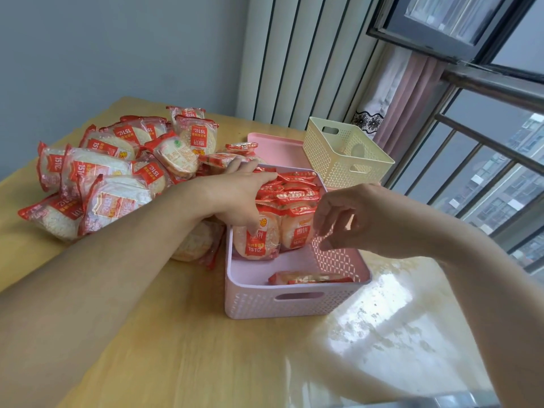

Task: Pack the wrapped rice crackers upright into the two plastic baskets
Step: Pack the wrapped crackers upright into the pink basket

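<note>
Left hand gripped upright crackers in pink basket, frame centre; right hand hovered empty, fingers loosely curled. Risk: row toppling forward if let go.

wooden table, pink lid; curtain, window
</note>
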